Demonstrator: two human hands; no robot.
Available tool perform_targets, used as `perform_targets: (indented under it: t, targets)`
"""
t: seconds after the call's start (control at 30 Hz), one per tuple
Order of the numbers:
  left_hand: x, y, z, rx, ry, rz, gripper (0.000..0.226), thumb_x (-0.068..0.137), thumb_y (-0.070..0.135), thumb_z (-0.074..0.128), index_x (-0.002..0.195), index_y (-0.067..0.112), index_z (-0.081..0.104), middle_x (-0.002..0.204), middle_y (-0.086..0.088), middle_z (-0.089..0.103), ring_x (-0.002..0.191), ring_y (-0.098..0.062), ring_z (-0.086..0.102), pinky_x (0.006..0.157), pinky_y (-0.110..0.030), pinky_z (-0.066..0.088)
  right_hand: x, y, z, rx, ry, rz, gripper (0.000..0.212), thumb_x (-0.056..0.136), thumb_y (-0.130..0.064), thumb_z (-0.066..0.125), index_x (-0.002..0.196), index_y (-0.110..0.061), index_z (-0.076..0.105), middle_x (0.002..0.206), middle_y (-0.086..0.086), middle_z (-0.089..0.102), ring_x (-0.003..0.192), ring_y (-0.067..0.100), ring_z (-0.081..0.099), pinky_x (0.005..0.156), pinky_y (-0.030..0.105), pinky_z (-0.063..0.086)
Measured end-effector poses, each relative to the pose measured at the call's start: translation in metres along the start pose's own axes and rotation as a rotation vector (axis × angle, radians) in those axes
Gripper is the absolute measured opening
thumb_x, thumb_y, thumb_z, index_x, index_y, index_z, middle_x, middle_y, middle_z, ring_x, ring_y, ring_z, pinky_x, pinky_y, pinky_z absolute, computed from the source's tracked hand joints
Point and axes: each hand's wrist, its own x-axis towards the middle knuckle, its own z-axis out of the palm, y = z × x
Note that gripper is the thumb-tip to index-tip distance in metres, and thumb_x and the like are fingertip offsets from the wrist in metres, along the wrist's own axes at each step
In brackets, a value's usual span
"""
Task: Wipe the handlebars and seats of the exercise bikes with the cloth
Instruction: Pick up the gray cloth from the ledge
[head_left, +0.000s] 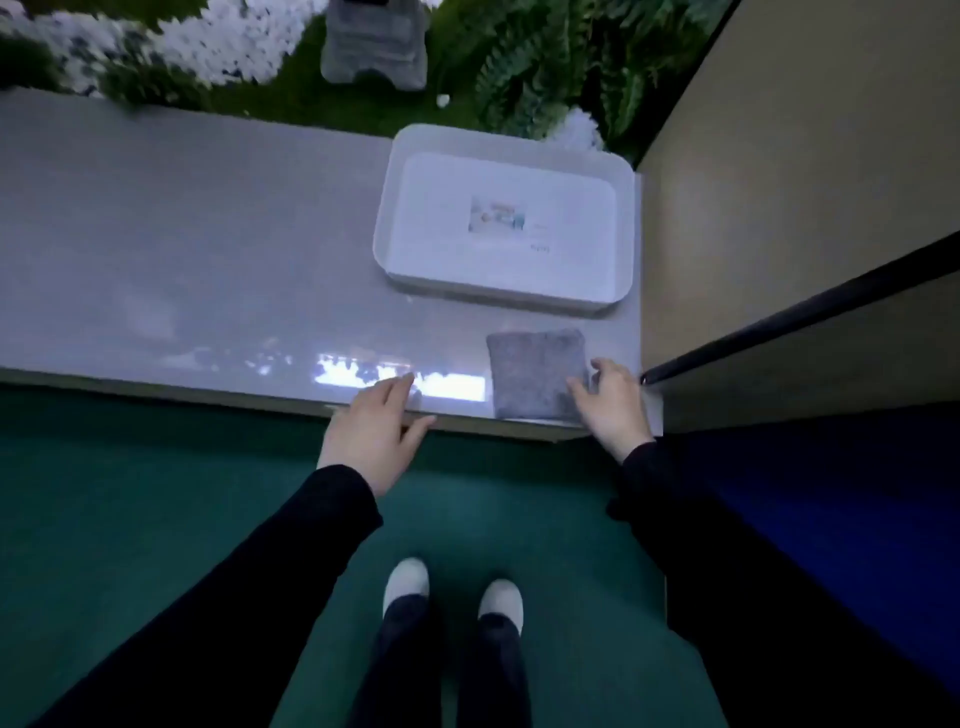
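A long grey ledge (182, 234) runs across the view at about waist height, with green flooring (130, 493) below it and ferns and white pebbles beyond it. No exercise bike is in sight, so the wiping looks not yet begun; the step in hand appears to be picking up the cloth.

A white tray (385, 223) sits toward the right end of the ledge and holds a printed sheet. Just in front of it, apart from its rim and close to the ledge's near edge, lies the folded grey cloth (532, 369), flat and square.

The right hand (615, 410) is at the cloth's right side. Its fingers are loosely spread and their tips touch the fabric near the lower right corner, but they are not closed round it. The left hand (371, 431) rests on the ledge's near edge, fingers straight and holding nothing, well to the left of the cloth with a bright reflection between them.

To lift the cloth well, I judge the right fingers should slide under its free edge, with the thumb on top. Keeping the folds together would give a thick pad for the handlebars and seats. The overhanging near edge makes a handy place to get the fingers underneath.
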Motion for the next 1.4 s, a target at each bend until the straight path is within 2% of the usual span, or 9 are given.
perform_targets:
  t: [0.33, 0.43, 0.5, 0.7, 0.83, 0.97, 1.17, 1.27, 1.4]
  targets:
    - [-0.003, -0.016, 0.024, -0.029, 0.065, -0.022, 0.057, 0.097, 0.043, 0.042, 0.143, 0.011, 0.034, 0.141, -0.009, 0.044, 0.127, -0.028, 0.041, 0.096, -0.044, 0.041, 0.027, -0.008, 0.025, 0.358, 0.041, 0.319, 0.036, 0.086, -0.028, 0.067, 0.112, -0.005, 0.058, 0.118, 0.013, 0.061, 0.11, 0.029, 0.057, 0.091, 0.03, 0.043]
    - [-0.004, -0.012, 0.024, -0.05, 0.082, -0.013, 0.056, 0.097, 0.043, 0.042, 0.143, 0.01, 0.035, 0.14, -0.008, 0.045, 0.126, -0.027, 0.042, 0.095, -0.042, 0.04, 0.027, -0.017, 0.03, 0.406, 0.079, 0.342, 0.019, 0.085, -0.021, 0.068, 0.077, -0.013, 0.053, 0.098, 0.009, 0.057, 0.091, 0.025, 0.055, 0.086, 0.032, 0.046]
    - [-0.004, -0.01, 0.02, -0.072, 0.097, -0.002, 0.055, 0.097, 0.041, 0.043, 0.141, 0.01, 0.037, 0.139, -0.008, 0.046, 0.125, -0.027, 0.043, 0.094, -0.041, 0.041, 0.024, -0.023, 0.029, 0.402, 0.087, 0.284, 0.033, 0.084, -0.019, 0.066, 0.064, -0.021, 0.04, 0.089, 0.006, 0.054, 0.084, 0.022, 0.05, 0.08, 0.032, 0.045]
    - [-0.01, 0.001, -0.002, -0.453, 0.058, -0.111, 0.045, 0.098, 0.037, 0.045, 0.135, 0.012, 0.048, 0.134, -0.005, 0.053, 0.122, -0.021, 0.048, 0.1, -0.033, 0.039, -0.014, -0.063, -0.001, 0.552, -0.006, 0.04, 0.029, 0.087, -0.013, 0.066, 0.069, -0.021, 0.043, 0.069, -0.002, 0.042, 0.067, 0.013, 0.04, 0.063, 0.019, 0.037]
    - [-0.006, 0.027, -0.045, -0.849, 0.074, -0.23, 0.034, 0.097, 0.031, 0.047, 0.124, 0.012, 0.057, 0.12, -0.006, 0.062, 0.096, -0.014, 0.056, 0.076, -0.012, 0.039, -0.055, -0.109, -0.052, 0.72, -0.097, -0.06, 0.011, 0.089, -0.009, 0.063, 0.085, -0.013, 0.054, 0.083, 0.008, 0.05, 0.077, 0.017, 0.05, 0.071, 0.028, 0.043]
    - [-0.01, 0.05, -0.106, -1.191, -0.005, -0.283, 0.034, 0.099, 0.038, 0.041, 0.117, 0.014, 0.056, 0.119, -0.006, 0.061, 0.105, -0.02, 0.057, 0.088, -0.031, 0.043, -0.099, -0.157, -0.108, 0.855, -0.188, -0.16, 0.01, 0.091, -0.009, 0.061, 0.089, -0.017, 0.056, 0.087, 0.008, 0.059, 0.08, 0.019, 0.059, 0.068, 0.026, 0.045]
    - [-0.034, 0.062, -0.187, -1.698, -0.217, -0.203, 0.048, 0.096, 0.055, 0.034, 0.118, 0.02, 0.058, 0.112, 0.002, 0.065, 0.103, -0.014, 0.06, 0.089, -0.032, 0.043, -0.155, -0.209, -0.165, 1.027, -0.295, -0.271, 0.02, 0.093, -0.006, 0.056, 0.112, -0.009, 0.059, 0.096, 0.004, 0.067, 0.088, 0.02, 0.064, 0.074, 0.033, 0.048]
    - [-0.055, 0.056, -0.225, -1.909, -0.191, -0.175, 0.035, 0.095, 0.041, 0.049, 0.105, 0.01, 0.064, 0.09, -0.001, 0.072, 0.082, -0.011, 0.068, 0.074, -0.024, 0.052, -0.177, -0.225, -0.186, 1.085, -0.312, -0.301, 0.022, 0.092, -0.001, 0.053, 0.109, -0.01, 0.062, 0.102, 0.009, 0.067, 0.1, 0.028, 0.06, 0.087, 0.04, 0.044]
    - [-0.087, 0.05, -0.266, -1.919, -0.02, -0.081, 0.022, 0.093, 0.014, 0.056, 0.11, 0.001, 0.061, 0.099, -0.009, 0.067, 0.086, -0.016, 0.064, 0.077, -0.024, 0.053, -0.203, -0.236, -0.2, 1.113, -0.288, -0.327, 0.025, 0.091, 0.0, 0.054, 0.108, -0.014, 0.064, 0.115, 0.013, 0.066, 0.109, 0.032, 0.058, 0.098, 0.049, 0.042]
